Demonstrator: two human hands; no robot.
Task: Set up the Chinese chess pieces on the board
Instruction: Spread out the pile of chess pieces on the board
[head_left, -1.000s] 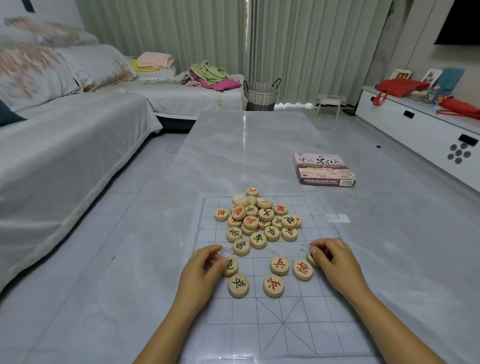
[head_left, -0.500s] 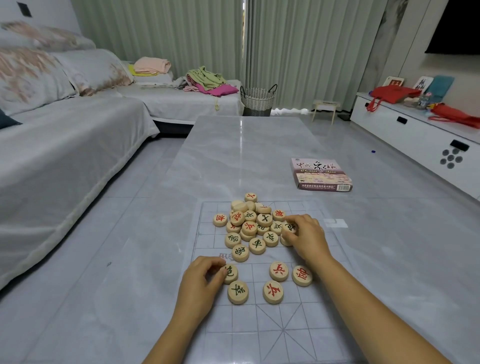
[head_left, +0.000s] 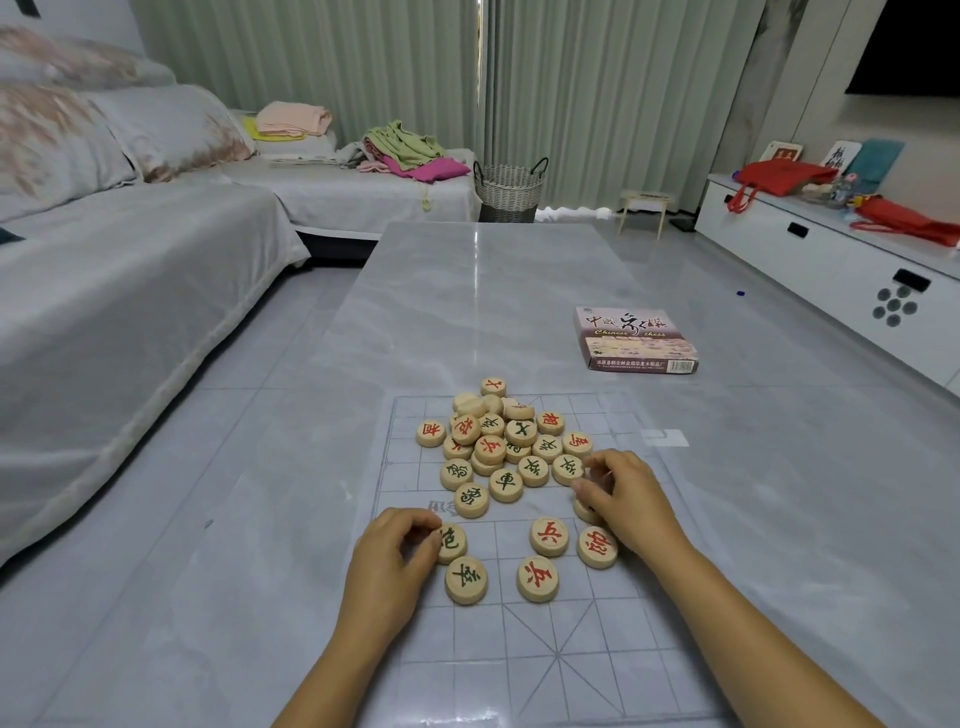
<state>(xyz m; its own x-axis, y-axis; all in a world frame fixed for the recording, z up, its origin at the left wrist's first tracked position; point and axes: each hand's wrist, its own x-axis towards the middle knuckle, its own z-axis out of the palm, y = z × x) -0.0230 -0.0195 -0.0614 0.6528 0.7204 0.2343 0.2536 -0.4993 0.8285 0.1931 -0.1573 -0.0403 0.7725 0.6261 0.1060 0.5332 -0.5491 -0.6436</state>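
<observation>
The board (head_left: 561, 649), a clear sheet with a printed grid, lies on the grey worktop (head_left: 493, 291). The left hand (head_left: 395, 561) has its fingers curled, pinching the edge of a green-marked piece (head_left: 451, 543). The right hand (head_left: 628, 499) curls its fingers over a half-hidden piece (head_left: 586, 512) whose face cannot be read. Between the two sets of fingers four loose pieces (head_left: 537, 578) lie flat on the grid. Just beyond the fingers sits the heaped pile (head_left: 506, 441) of pieces, the right fingers touching its near edge. Farther off, beyond the right fingers, rests the chess box (head_left: 636, 340).
</observation>
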